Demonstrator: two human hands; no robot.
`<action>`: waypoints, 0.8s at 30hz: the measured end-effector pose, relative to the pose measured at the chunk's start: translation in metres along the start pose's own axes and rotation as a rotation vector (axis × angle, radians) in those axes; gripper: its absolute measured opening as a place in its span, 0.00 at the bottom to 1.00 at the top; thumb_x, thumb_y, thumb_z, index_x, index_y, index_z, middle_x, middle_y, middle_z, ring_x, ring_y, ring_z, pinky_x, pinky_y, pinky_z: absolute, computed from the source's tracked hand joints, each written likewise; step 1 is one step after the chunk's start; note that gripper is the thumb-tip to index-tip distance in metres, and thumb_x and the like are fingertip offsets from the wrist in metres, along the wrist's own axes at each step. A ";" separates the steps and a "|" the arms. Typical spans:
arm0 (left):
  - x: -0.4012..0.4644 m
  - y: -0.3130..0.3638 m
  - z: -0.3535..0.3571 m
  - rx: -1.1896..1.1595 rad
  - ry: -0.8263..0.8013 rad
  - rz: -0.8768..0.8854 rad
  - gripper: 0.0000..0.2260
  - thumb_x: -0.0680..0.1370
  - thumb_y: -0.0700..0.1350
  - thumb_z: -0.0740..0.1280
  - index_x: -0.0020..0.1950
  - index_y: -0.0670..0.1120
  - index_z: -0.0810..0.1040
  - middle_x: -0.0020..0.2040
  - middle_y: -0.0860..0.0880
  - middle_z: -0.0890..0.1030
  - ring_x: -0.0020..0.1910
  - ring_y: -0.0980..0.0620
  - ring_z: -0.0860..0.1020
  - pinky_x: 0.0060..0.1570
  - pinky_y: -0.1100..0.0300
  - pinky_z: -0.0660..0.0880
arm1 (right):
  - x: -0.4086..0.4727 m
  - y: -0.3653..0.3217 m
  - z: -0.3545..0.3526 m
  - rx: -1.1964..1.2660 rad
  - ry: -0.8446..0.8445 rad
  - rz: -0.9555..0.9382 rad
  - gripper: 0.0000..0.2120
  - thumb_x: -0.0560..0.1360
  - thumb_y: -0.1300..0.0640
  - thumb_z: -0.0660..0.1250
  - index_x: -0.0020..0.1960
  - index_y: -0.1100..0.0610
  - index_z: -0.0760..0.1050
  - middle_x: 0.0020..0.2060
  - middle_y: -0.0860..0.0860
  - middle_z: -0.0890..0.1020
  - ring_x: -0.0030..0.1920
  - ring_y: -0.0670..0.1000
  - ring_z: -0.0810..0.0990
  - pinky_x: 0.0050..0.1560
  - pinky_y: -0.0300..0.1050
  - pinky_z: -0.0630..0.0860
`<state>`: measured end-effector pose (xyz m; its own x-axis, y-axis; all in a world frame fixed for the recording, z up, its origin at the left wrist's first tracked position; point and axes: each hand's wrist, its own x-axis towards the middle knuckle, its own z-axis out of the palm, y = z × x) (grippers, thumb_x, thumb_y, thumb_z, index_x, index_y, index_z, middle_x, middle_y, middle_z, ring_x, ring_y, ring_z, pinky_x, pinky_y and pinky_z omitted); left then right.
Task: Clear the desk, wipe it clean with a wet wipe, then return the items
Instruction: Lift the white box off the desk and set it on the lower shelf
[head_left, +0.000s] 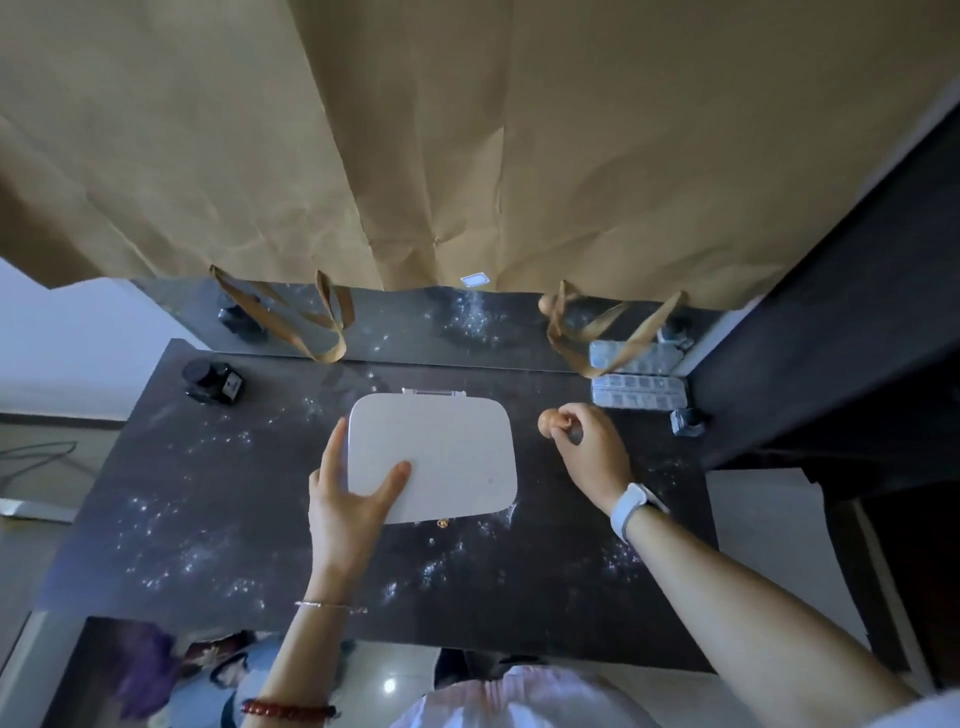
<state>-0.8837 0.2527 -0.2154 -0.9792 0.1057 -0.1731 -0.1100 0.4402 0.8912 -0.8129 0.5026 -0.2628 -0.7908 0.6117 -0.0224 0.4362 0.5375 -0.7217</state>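
- Surface (291, 525): dark, speckled with white dust all over; not yet wiped.
- Case (441, 457): white, flat, rounded, the landmark at centre.
- Left hand (348, 499): fingers spread wide along the case's near-left corner, thumb on the lid; it holds nothing closed.
- Right hand (592, 447): right of the case, curled round a small tan knob (549, 422).
- Ink bottle (213, 382): far left of the case.
- Pill boxes (639, 397): far right of the case, small dark bottle (687, 422) beside them.
- Risk: a one-handed lift by the corner may let the case slip or tip; dragging it would smear dust.
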 end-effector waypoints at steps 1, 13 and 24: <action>-0.003 0.000 0.002 -0.007 -0.013 0.004 0.39 0.58 0.64 0.69 0.68 0.61 0.64 0.63 0.55 0.73 0.64 0.52 0.69 0.64 0.47 0.69 | -0.012 0.002 -0.006 0.033 0.041 -0.002 0.03 0.73 0.60 0.65 0.46 0.59 0.75 0.45 0.54 0.78 0.46 0.54 0.76 0.43 0.46 0.73; -0.075 0.010 0.094 -0.016 -0.464 0.137 0.36 0.64 0.56 0.74 0.69 0.58 0.64 0.65 0.52 0.73 0.64 0.49 0.70 0.62 0.48 0.71 | -0.195 0.071 -0.087 0.172 0.503 0.438 0.08 0.72 0.63 0.68 0.51 0.62 0.77 0.47 0.52 0.74 0.47 0.53 0.77 0.47 0.42 0.75; -0.186 0.039 0.220 -0.057 -0.734 0.091 0.36 0.66 0.57 0.73 0.70 0.57 0.62 0.65 0.50 0.71 0.63 0.48 0.70 0.63 0.45 0.70 | -0.246 0.138 -0.174 0.266 0.640 0.552 0.07 0.76 0.56 0.60 0.48 0.59 0.73 0.49 0.55 0.69 0.41 0.57 0.76 0.46 0.48 0.73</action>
<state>-0.6686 0.4466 -0.2405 -0.6211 0.7175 -0.3152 -0.0619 0.3560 0.9324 -0.4832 0.5269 -0.2361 -0.0702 0.9942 -0.0810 0.5069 -0.0344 -0.8613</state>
